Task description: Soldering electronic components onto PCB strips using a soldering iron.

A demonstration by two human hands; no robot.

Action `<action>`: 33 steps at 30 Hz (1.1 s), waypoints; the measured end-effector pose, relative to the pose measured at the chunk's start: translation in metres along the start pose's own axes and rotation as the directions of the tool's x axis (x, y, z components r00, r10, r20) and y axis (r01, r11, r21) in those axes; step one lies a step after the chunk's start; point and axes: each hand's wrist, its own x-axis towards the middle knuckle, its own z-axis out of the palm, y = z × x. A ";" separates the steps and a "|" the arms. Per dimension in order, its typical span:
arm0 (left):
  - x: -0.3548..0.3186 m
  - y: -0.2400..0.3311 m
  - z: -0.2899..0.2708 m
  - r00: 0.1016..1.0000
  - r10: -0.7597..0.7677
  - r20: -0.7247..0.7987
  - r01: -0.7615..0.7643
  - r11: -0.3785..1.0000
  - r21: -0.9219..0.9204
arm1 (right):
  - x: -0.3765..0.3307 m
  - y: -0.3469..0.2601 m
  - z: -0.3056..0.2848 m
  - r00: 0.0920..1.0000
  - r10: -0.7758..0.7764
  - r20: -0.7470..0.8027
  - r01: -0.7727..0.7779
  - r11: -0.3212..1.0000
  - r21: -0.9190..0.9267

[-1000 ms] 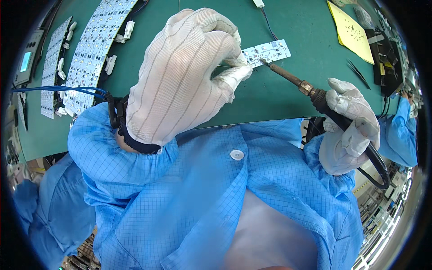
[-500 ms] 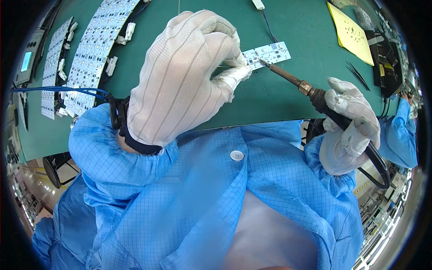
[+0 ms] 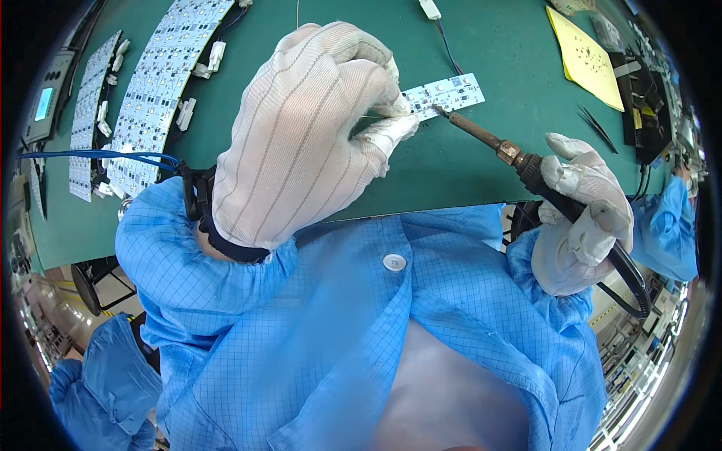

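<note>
White-gloved left hand (image 3: 308, 135) pinches thin wire (image 3: 370, 116) by circuit board (image 3: 450, 93), nine-o'clock end. I see right hand (image 3: 585, 214) gripping soldering iron (image 3: 510, 153), four o'clock.

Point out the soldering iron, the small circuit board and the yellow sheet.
Soldering iron (image 3: 509, 152): head view, on its metal collar.
Small circuit board (image 3: 445, 93): head view, middle of its upper face.
Yellow sheet (image 3: 585, 62): head view, on its speckled face.
</note>
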 end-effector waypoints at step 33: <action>0.000 -0.001 0.000 1.000 -0.002 0.009 0.003 1.000 -0.008 | 0.002 0.004 0.011 0.994 0.004 -0.113 -0.003 1.000 0.010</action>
